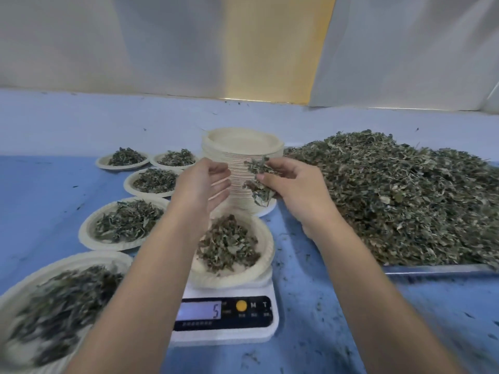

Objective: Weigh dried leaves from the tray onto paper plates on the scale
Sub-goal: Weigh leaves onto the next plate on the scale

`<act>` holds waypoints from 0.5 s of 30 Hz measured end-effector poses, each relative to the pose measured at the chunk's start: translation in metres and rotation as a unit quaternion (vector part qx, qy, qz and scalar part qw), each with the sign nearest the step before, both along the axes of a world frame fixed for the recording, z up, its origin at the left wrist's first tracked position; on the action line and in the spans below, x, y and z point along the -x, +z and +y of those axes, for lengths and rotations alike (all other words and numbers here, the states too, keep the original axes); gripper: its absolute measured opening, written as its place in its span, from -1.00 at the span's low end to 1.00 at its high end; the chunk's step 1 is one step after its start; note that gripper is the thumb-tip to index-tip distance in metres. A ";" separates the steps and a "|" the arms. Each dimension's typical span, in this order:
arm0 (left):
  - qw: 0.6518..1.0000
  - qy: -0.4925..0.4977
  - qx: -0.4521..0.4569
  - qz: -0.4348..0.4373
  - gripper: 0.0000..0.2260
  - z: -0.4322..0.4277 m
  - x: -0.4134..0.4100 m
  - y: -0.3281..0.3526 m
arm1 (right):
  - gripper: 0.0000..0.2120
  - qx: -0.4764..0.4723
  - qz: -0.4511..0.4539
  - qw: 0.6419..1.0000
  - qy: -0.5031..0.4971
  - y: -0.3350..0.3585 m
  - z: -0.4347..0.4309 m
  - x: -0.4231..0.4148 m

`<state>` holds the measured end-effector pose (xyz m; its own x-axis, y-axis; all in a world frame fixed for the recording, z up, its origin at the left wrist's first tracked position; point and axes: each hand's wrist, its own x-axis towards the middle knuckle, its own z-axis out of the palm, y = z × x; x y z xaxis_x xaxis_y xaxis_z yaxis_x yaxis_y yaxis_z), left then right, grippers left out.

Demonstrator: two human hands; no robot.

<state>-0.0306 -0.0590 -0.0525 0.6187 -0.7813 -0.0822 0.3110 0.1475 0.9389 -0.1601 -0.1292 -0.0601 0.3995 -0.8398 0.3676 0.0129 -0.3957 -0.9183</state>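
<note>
5 paper plates already heaped with leaves run along the left side of the blue desk (324,306): the nearest plate (16,295) in the lower left corner, blurred, the next plate (89,233) above it, a third plate (129,184) farther up, and 2 far plates (102,163) side by side at mid left.

Right of them, near the centre of the frame, the left hand (205,182) hangs in the air with its fingers loosely spread and nothing in it. Below it sits the scale (224,338), whose display shows a 5, and on the scale lies a paper plate (229,282) with a pile of leaves in its hollow. Behind the hands stands a tall stack of unused plates (243,143).

Just right of centre, apart from the left hand, the right hand (294,190) grips a clump of leaves (259,182), held above the far edge of the plate on the scale.

The right side of the frame is filled by the metal tray (437,269), which carries a broad heap of dried leaves (405,195). Leaf crumbs dot the desk around the scale.
</note>
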 end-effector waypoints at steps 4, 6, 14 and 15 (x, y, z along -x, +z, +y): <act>1.000 -0.003 -0.012 0.000 -0.80 0.011 -0.014 -0.007 | -0.75 0.026 0.023 0.999 0.042 -0.004 0.013 -0.028; 1.000 -0.001 -0.010 0.000 -0.78 0.013 -0.017 -0.008 | -0.75 0.050 0.030 0.997 0.047 -0.007 0.018 -0.037; 0.997 0.052 -0.039 -0.048 -0.79 0.019 -0.038 -0.008 | -0.90 0.184 0.176 0.966 0.046 -0.016 0.024 -0.036; 0.997 0.049 -0.040 -0.045 -0.79 0.020 -0.038 -0.009 | -0.90 0.184 0.190 0.963 0.049 -0.017 0.025 -0.035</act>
<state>0.0076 -0.0390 -0.0613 0.7002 -0.7092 -0.0827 0.2126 0.0965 0.9724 -0.1249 -0.1046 -0.0773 0.6353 -0.6313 0.4448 -0.2424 -0.7099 -0.6613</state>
